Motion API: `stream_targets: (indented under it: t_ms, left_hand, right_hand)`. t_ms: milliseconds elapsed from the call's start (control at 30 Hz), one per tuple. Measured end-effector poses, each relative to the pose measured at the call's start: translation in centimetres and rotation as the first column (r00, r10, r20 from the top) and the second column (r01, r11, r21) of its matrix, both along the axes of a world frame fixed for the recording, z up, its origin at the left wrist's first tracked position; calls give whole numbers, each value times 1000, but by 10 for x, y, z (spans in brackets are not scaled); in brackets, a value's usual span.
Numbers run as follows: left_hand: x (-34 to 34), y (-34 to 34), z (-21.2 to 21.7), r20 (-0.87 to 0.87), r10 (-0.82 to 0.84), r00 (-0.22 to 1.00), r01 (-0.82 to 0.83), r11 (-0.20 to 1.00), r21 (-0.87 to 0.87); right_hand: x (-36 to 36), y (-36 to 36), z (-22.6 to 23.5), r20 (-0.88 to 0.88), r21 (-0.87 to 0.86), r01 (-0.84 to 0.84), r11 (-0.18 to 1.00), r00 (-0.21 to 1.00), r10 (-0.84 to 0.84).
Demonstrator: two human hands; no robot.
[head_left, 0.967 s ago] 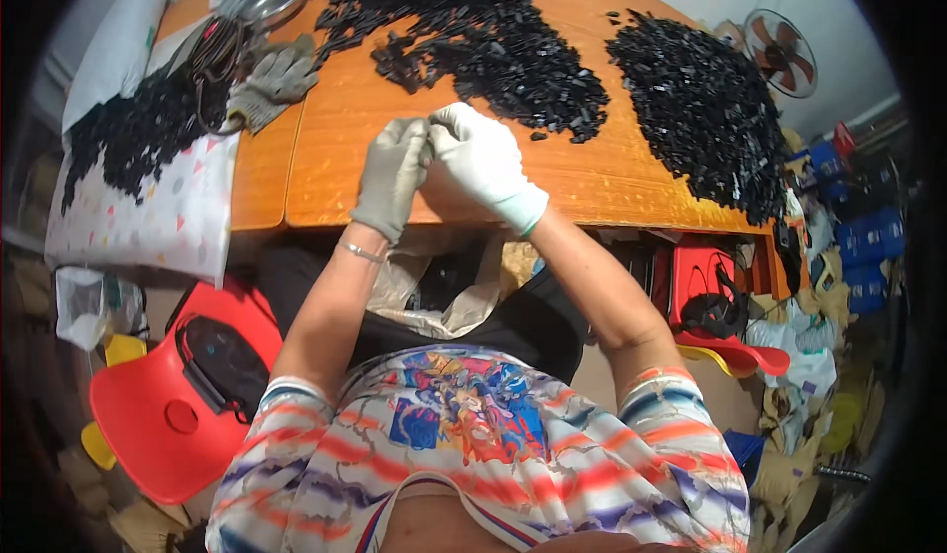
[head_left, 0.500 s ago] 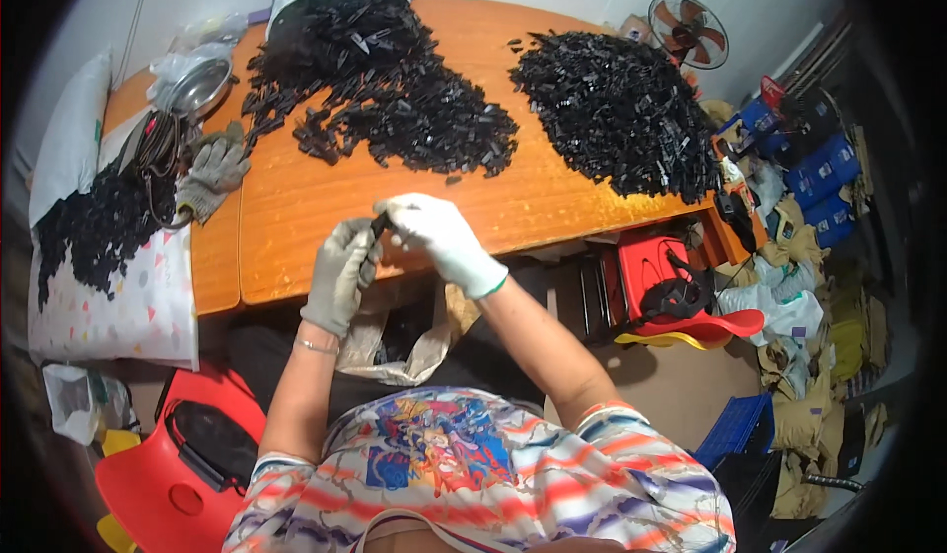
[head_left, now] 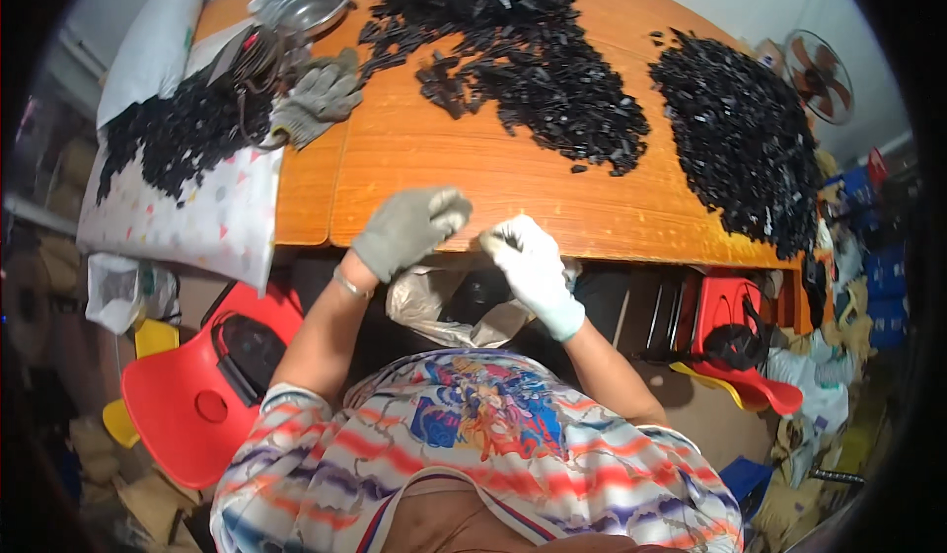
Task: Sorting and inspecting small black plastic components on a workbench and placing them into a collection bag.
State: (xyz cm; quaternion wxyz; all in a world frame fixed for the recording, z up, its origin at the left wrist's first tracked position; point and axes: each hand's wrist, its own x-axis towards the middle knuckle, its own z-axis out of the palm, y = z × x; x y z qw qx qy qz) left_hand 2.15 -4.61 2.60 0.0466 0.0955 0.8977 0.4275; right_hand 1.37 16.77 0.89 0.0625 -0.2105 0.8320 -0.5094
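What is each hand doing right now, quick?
Left hand: grey glove, fingers curled at the table edge; whether it holds anything cannot be told.
Right hand: white glove, pinching a small dark piece.

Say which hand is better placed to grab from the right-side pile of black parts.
Probably right: the right hand in the white glove is at the table edge, closer to the right pile. The left hand is farther left.
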Motion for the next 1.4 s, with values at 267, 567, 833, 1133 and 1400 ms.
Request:
stream_targets:
  t_ms: [267, 567, 833, 1133, 1400]
  left_hand:
    - [-99, -31, -2, -453, 151, 878, -367, 821, -438]
    - [-128, -21, -12, -394, 96, 914, -315, 778, -543]
    - [-83, -23, -29, -534, 76, 842, -254, 929, -268]
    - [-75, -7, -24, -391, 367, 844, -436, 894, -102]
    - [-84, 13, -19, -312, 371, 875, -476, 778, -410]
  right_hand:
    - [8, 13, -2, -79, 305, -221, 926, 963, 256]
    - [-97, -10, -1, -298, 152, 233, 960, 937, -181]
    - [-159, -45, 1, -510, 459, 251, 853, 860, 21]
    - [-144, -42, 2, -343, 452, 139, 881, 939, 28]
    - [-107, -12, 0, -50, 159, 88, 983, 995, -81]
